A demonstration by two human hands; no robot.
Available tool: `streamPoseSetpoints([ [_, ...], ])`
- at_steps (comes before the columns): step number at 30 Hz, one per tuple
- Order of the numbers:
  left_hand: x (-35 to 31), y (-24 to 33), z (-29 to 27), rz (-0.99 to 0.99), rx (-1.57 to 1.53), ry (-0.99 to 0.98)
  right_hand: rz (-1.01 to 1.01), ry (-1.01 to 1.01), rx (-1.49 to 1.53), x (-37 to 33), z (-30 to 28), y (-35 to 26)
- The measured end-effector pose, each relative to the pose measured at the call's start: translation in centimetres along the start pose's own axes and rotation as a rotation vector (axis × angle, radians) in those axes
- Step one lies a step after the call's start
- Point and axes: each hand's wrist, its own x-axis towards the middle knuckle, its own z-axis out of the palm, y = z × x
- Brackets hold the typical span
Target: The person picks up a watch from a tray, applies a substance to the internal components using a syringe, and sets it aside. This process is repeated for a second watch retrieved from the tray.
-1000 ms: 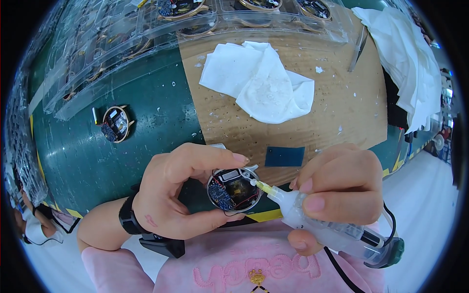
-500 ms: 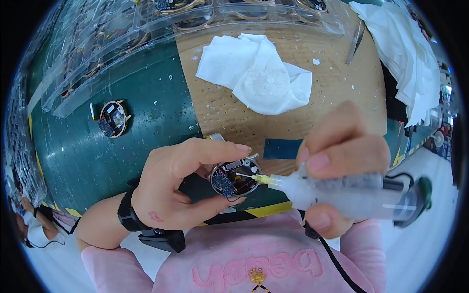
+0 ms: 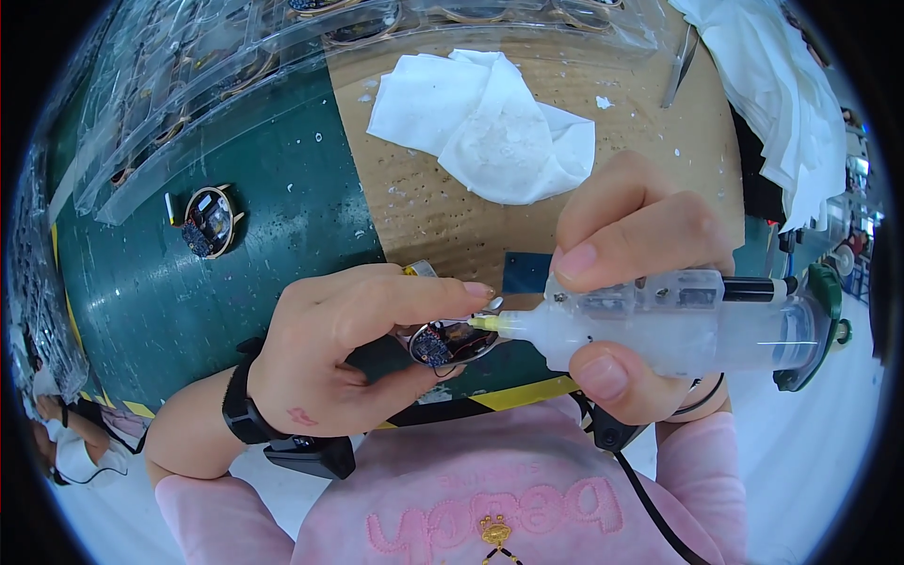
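Between the thumb and index finger of my left hand (image 3: 339,330) is a round watch case (image 3: 454,345), tilted, with a blue circuit board and thin wires inside. My right hand (image 3: 640,273) is wrapped round a dispensing syringe (image 3: 659,325) filled with whitish material and held roughly level. Its yellow needle hub (image 3: 485,322) points left over the upper rim of the case. The needle's tip is hard to make out against my left fingers. A second open watch case (image 3: 209,221), gold-rimmed with a circuit board, lies on the green mat to the left.
A folded white cloth (image 3: 508,141) lies on the brown board (image 3: 414,212). Clear plastic trays (image 3: 264,85) holding several watch cases stand at the back left. Tweezers (image 3: 680,71) and hanging white cloths (image 3: 791,113) are at the far right. A dark blue strip (image 3: 525,272) lies beyond the syringe.
The syringe's tip has shifted from inside the case to its upper rim, and the syringe has levelled out. My left hand has tilted the watch case.
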Motion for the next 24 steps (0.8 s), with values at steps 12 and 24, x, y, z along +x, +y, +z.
streamPoseSetpoints([
  [12, 0.21, 0.31, -0.10, -0.011, 0.017, -0.021, -0.014, -0.007, -0.025, 0.02, 0.09, 0.06],
  [24, -0.04, 0.37, -0.21, -0.039, 0.032, -0.034, -0.052, 0.015, -0.043, 0.09, 0.20, 0.27],
])
